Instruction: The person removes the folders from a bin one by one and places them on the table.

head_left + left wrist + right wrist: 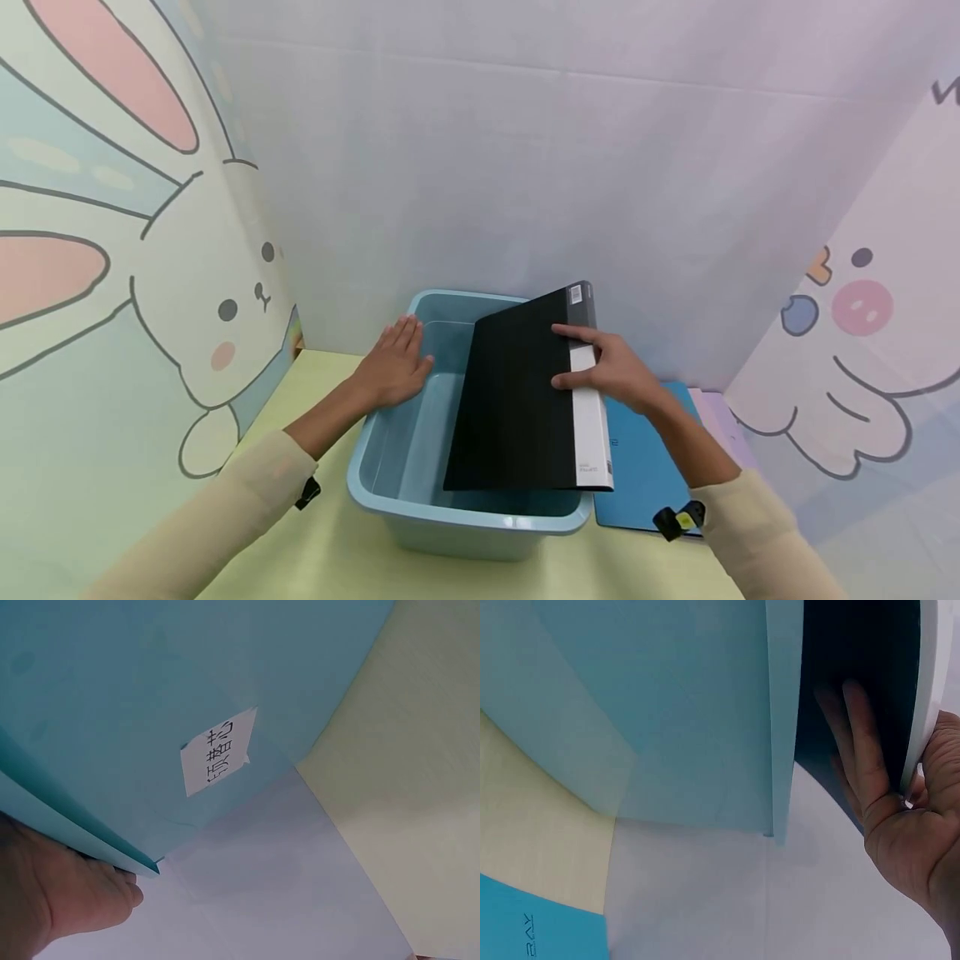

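Note:
A black file folder with a white and grey spine lies tilted over a light blue plastic basin, its spine side above the right rim. My right hand grips the folder at the spine. In the right wrist view, fingers reach along the folder's dark underside, beside the white spine edge. My left hand rests on the basin's left rim with fingers extended. The left wrist view shows that hand against the rim, and a white label with handwriting on the basin's outer wall.
Right of the basin lies a blue folder, partly under my right forearm. Pink and lilac folders lie beyond it. The basin stands on a pale yellow tabletop. A plain curtain hangs behind, with cartoon-printed panels at both sides.

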Demonstrator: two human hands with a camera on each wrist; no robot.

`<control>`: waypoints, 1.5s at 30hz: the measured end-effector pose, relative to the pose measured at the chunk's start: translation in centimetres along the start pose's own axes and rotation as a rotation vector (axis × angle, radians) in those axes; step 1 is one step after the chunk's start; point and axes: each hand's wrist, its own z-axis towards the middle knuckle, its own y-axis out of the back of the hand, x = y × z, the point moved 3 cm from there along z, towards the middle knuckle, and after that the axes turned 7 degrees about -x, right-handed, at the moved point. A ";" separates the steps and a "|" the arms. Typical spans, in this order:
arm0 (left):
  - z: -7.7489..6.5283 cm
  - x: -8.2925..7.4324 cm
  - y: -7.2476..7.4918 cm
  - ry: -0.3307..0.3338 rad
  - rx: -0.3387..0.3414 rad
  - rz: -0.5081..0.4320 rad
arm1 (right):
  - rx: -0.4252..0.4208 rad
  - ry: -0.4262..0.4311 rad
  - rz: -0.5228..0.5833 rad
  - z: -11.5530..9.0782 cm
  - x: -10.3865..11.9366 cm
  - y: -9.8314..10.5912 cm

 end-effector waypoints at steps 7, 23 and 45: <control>0.2 -0.1 -0.2 0.006 0.007 0.056 | 0.012 -0.020 0.118 -0.8 -0.7 1.9; 0.1 -0.5 -0.2 -0.010 -0.006 0.039 | 0.021 0.045 0.280 -2.0 -4.7 5.4; -0.1 -0.8 0.0 -0.012 -0.014 0.034 | 0.087 0.075 0.496 -3.8 -10.0 9.4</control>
